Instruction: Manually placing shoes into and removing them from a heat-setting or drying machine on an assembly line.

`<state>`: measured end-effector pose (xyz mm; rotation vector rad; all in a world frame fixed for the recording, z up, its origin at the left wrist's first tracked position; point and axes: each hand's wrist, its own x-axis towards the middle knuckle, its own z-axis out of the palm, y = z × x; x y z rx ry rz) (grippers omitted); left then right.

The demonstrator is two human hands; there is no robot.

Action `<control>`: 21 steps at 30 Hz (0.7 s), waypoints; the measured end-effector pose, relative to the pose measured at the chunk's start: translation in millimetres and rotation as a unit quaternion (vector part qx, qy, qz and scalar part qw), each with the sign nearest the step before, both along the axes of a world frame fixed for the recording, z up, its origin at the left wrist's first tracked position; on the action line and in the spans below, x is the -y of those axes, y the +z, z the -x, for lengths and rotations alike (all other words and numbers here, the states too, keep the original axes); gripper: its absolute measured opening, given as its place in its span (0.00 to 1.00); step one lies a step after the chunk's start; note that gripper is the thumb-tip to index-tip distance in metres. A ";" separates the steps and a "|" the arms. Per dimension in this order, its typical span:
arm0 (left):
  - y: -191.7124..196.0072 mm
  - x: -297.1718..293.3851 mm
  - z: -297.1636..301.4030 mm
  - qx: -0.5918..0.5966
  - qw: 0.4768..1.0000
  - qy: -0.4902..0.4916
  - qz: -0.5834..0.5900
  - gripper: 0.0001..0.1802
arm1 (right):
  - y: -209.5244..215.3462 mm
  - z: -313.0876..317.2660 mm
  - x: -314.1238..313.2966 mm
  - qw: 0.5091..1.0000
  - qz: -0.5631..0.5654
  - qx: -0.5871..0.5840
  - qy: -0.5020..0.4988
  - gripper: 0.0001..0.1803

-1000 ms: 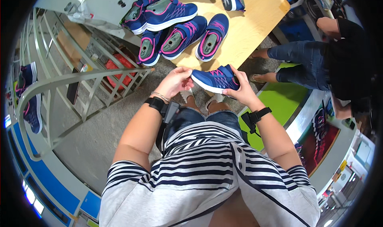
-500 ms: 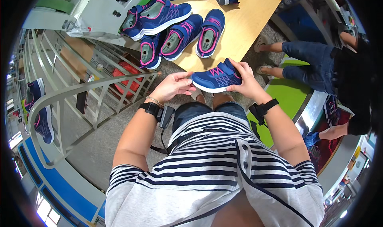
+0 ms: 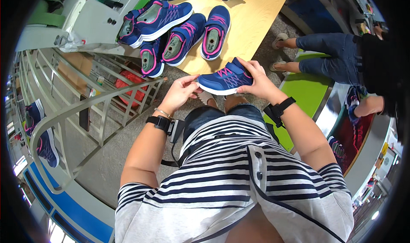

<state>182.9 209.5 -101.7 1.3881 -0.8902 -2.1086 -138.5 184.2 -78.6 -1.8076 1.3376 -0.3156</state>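
1. The navy-blue fabric sports shoe with pink laces and a white sole [image 3: 222,80] is held in the air, just beside the near edge of the pale wooden table [image 3: 260,19], in front of the person's waist.
2. The right hand [image 3: 259,81] holds the heel end: its thumb presses the side by the sole, its fingers wrap the back of the collar, so the heel is gripped between them.
3. The left hand [image 3: 181,92] is at the toe, index finger and thumb close together at its tip; I cannot tell whether they pinch it or merely touch it. Its other fingers curl loosely.
4. The likeliest trouble is a drop: most of the hold seems to rest on the right hand, and a slip there could send the shoe down past the near edge to the grey floor [image 3: 106,170].
5. A swing toward the table could knock the single navy shoe with a pink-lined collar [image 3: 215,34] near that edge, or upset the heap of matching navy shoes [image 3: 164,23] along the left edge, where some lean on others.
6. The held shoe's toe points to the person's left, its heel right; its long axis runs roughly crosswise, nearly along the near edge, with the white sole toward the person.
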 end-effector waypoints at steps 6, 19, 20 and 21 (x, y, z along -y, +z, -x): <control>6.5 -1.4 22.0 0.230 0.918 -0.157 0.283 0.41 | 12.3 -5.8 8.2 0.998 -0.005 -0.022 0.050 0.60; 37.9 19.1 85.7 0.400 0.820 -0.251 0.323 0.40 | -6.1 -0.4 10.3 0.999 0.037 -0.007 0.038 0.58; 35.9 16.5 87.0 0.397 0.818 -0.257 0.327 0.40 | -8.7 -1.4 8.0 0.999 0.037 -0.008 0.030 0.58; 34.9 10.6 87.6 0.403 0.821 -0.218 0.340 0.40 | -7.6 -2.9 6.3 0.999 0.034 -0.008 0.024 0.57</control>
